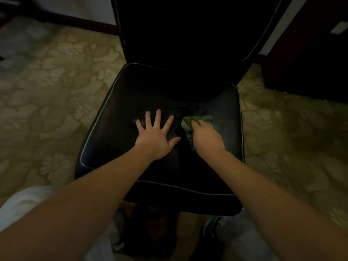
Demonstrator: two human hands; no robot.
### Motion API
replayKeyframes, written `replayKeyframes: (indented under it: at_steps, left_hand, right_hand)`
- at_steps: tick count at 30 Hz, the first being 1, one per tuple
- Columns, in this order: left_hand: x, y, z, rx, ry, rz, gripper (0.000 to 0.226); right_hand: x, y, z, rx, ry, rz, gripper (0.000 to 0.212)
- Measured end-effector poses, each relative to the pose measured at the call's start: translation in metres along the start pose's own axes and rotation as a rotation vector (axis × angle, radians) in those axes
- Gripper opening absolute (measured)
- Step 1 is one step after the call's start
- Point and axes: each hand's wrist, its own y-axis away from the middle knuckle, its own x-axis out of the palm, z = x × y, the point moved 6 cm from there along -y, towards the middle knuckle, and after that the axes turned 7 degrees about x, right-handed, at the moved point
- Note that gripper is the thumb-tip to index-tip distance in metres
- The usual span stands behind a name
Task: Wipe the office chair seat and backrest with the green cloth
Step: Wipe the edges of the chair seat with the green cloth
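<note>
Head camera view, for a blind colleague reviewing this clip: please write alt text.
A person's right hand grips a crumpled green cloth against a black chair seat, while the left hand lies flat, fingers spread, beside it. The backrest rises behind, over patterned carpet.

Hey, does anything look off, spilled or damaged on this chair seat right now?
Nothing stands out. The black seat looks intact, with no spill or tear visible, though the light is dim. The left hand lies flat on it, and the right hand holds the green cloth bunched against it.
</note>
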Motion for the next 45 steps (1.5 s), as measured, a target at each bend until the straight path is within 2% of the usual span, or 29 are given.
replayKeyframes:
  at_steps: [6,10,13,18,25,30,40,45]
  left_hand:
    - [-0.01,-0.018,-0.011,-0.002,-0.003,-0.062,0.077]
    - [-0.027,-0.058,-0.063,0.156,-0.063,-0.188,0.075]
    - [-0.033,-0.092,-0.1,0.209,-0.062,-0.22,0.075]
    - [-0.03,-0.132,-0.129,0.226,-0.023,-0.213,0.075]
    - [-0.012,-0.138,-0.128,0.233,-0.051,-0.246,0.073]
    - [-0.013,-0.128,-0.123,0.204,-0.005,-0.289,0.072]
    - [-0.008,-0.125,-0.123,0.199,-0.025,-0.315,0.068]
    - [-0.007,-0.125,-0.123,0.209,-0.043,-0.28,0.072]
  right_hand:
    - [-0.035,-0.011,-0.068,0.065,-0.184,-0.318,0.049]
    - [-0.06,-0.026,-0.137,0.171,-0.261,-0.41,0.043]
    - [-0.062,-0.036,-0.172,0.234,-0.277,-0.39,0.043]
    - [-0.046,-0.053,-0.192,0.22,-0.326,-0.316,0.043]
    - [-0.03,-0.074,-0.177,0.109,-0.332,-0.21,0.046]
    - [-0.022,-0.08,-0.183,0.115,-0.317,-0.124,0.052]
    - [-0.017,-0.058,-0.172,0.169,-0.273,-0.063,0.054]
    - [-0.021,-0.068,-0.178,0.145,-0.315,-0.043,0.054]
